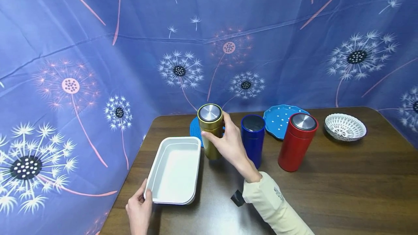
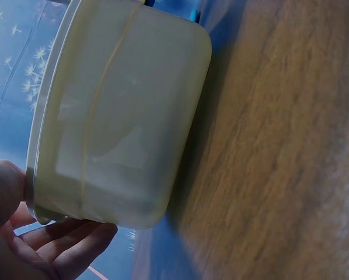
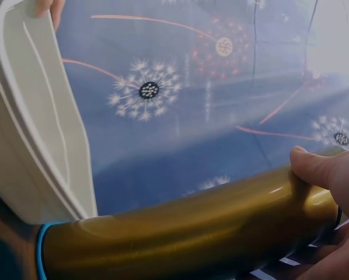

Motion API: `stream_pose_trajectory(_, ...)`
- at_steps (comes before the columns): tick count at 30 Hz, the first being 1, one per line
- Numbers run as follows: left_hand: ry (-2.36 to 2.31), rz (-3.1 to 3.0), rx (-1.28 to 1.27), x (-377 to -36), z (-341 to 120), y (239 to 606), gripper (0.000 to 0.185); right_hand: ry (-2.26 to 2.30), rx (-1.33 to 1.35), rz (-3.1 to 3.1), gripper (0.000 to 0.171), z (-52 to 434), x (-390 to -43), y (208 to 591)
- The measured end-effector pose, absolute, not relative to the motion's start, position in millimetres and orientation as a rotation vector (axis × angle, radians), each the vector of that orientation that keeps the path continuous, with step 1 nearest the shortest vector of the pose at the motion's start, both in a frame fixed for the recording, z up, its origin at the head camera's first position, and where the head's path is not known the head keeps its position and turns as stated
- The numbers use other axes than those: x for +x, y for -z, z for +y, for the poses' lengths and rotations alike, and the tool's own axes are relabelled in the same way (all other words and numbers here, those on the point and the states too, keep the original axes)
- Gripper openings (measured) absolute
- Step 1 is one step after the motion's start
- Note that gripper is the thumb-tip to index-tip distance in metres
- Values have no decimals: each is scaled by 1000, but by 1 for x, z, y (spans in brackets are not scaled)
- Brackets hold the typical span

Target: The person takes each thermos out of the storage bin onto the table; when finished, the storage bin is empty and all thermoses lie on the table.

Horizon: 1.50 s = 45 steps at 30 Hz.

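Observation:
My left hand (image 1: 139,207) pinches the near left corner of a white rectangular plastic container (image 1: 176,177), thumb at the rim and fingers along the outer wall. The left wrist view shows the side wall of this container (image 2: 133,116) close over the wooden table. My right hand (image 1: 230,142) grips a gold thermos flask (image 1: 211,152) near its top, thumb on the near side. The flask is upright with a silver lid, just right of the container. Behind it lies a round blue mat (image 1: 196,128), partly hidden. In the right wrist view the gold flask (image 3: 163,239) fills the lower part.
Right of my right hand stand a blue flask (image 1: 253,146) and a red flask (image 1: 295,151). A blue dotted plate (image 1: 275,117) lies behind them, and a white woven bowl (image 1: 345,126) is farther right. Dandelion-patterned blue cloth (image 1: 287,64) hangs along the table's back and left edges.

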<state>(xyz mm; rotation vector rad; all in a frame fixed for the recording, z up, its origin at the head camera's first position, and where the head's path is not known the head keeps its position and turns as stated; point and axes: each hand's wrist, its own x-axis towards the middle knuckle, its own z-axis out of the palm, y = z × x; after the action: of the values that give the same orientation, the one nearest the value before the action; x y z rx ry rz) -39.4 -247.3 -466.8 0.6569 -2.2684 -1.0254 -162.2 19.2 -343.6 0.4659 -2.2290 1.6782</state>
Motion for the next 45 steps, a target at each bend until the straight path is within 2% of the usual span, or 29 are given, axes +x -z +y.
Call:
stream_pose_trajectory(25,1065,-2250,645,-42,-248,466,33,-1617,363,-2269,71,22,-165,377)
stream_pose_trajectory(45,1087,-2260,656,-42,-247,467,33,-1629,309,-2317,72,24,-164,389)
